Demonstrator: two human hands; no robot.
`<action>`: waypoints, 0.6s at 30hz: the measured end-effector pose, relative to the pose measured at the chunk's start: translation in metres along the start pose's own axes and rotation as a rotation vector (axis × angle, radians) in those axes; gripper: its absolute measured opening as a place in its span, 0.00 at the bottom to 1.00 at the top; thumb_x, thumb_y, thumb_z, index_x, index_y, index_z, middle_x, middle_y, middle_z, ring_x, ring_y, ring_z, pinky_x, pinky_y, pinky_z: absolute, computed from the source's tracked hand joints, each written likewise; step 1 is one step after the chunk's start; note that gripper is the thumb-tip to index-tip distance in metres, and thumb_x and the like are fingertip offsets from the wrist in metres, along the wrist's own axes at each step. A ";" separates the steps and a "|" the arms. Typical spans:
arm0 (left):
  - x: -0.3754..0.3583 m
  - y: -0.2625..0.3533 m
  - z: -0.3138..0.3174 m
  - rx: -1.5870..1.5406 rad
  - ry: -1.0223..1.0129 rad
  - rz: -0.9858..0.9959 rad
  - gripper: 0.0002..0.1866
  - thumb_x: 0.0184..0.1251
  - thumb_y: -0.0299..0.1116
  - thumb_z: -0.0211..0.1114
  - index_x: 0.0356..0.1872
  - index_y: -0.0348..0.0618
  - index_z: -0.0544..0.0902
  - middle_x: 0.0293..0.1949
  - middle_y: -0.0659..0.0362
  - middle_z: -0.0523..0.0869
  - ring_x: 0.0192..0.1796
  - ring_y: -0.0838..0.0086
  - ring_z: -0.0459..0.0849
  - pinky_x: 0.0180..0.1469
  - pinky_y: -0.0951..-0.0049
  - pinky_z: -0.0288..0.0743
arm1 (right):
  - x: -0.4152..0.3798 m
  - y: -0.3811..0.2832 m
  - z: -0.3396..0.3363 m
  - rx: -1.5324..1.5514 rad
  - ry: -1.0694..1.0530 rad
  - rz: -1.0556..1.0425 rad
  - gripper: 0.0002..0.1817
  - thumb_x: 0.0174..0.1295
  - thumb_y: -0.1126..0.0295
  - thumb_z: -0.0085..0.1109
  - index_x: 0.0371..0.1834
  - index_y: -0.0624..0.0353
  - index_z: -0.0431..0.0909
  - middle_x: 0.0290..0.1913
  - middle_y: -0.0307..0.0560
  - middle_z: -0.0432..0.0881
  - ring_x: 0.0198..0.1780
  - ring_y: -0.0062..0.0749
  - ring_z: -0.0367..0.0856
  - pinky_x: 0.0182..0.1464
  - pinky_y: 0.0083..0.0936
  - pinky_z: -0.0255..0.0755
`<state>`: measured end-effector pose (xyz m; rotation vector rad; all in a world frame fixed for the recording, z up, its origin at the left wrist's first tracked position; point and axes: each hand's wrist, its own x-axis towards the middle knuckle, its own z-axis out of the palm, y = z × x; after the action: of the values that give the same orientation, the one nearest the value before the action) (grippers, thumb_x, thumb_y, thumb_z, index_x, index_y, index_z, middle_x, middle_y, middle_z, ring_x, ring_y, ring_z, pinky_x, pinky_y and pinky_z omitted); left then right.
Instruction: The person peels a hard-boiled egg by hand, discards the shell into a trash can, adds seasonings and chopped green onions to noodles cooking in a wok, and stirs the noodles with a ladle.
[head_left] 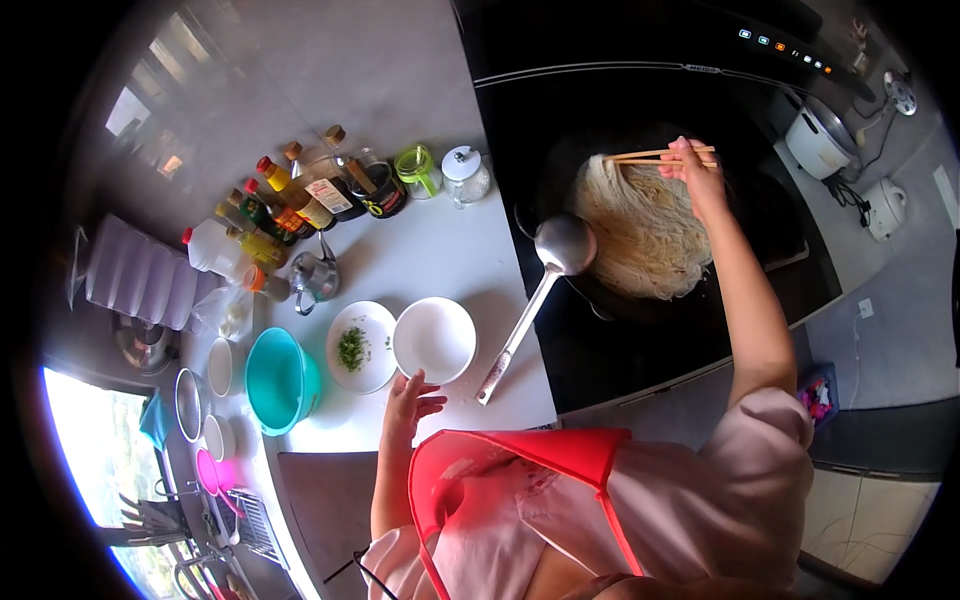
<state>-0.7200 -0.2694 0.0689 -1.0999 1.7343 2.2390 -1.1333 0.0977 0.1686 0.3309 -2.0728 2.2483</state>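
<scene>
My right hand is closed around a pair of wooden chopsticks. Their tips reach into the upper part of pale noodles lying in a dark wok on the stove. A large metal ladle lies with its head at the wok's left edge and its handle on the counter. My left hand is open, fingers apart, right at the near rim of an empty white bowl. Beside that bowl, a white plate holds chopped green herbs.
A teal basin stands left of the plate. Behind are a metal pot, sauce bottles, a green-lidded jar and a glass jar. A rice cooker sits right of the stove. Bowls and a sink area line the left.
</scene>
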 end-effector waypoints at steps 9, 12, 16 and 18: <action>-0.007 -0.003 0.006 -0.088 0.051 0.068 0.18 0.68 0.43 0.53 0.44 0.34 0.70 0.36 0.48 0.79 0.35 0.63 0.84 0.38 0.69 0.80 | 0.002 0.000 0.011 -0.024 0.088 0.031 0.17 0.65 0.57 0.50 0.37 0.63 0.73 0.30 0.50 0.80 0.26 0.28 0.80 0.29 0.21 0.75; -0.002 -0.006 0.002 -0.112 0.053 0.062 0.18 0.68 0.43 0.53 0.44 0.33 0.70 0.35 0.49 0.80 0.35 0.64 0.84 0.37 0.69 0.80 | -0.007 -0.002 0.022 0.051 0.020 0.073 0.18 0.66 0.56 0.49 0.38 0.63 0.72 0.31 0.53 0.80 0.26 0.32 0.81 0.30 0.23 0.77; -0.001 -0.001 -0.001 -0.149 0.046 0.093 0.19 0.68 0.42 0.53 0.45 0.33 0.71 0.34 0.50 0.80 0.35 0.65 0.84 0.37 0.70 0.80 | -0.017 -0.012 0.013 -0.035 -0.186 0.204 0.19 0.65 0.55 0.49 0.37 0.64 0.72 0.30 0.54 0.80 0.25 0.33 0.81 0.29 0.25 0.78; 0.006 -0.002 -0.007 -0.184 0.086 0.094 0.19 0.68 0.42 0.53 0.47 0.33 0.72 0.34 0.50 0.81 0.34 0.66 0.84 0.36 0.72 0.80 | -0.028 -0.027 0.009 -0.129 -0.220 0.187 0.19 0.64 0.55 0.51 0.37 0.64 0.73 0.28 0.51 0.80 0.24 0.30 0.81 0.27 0.22 0.77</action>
<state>-0.7196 -0.2770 0.0628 -1.1895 1.6713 2.4863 -1.0996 0.0944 0.1901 0.4094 -2.4415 2.2522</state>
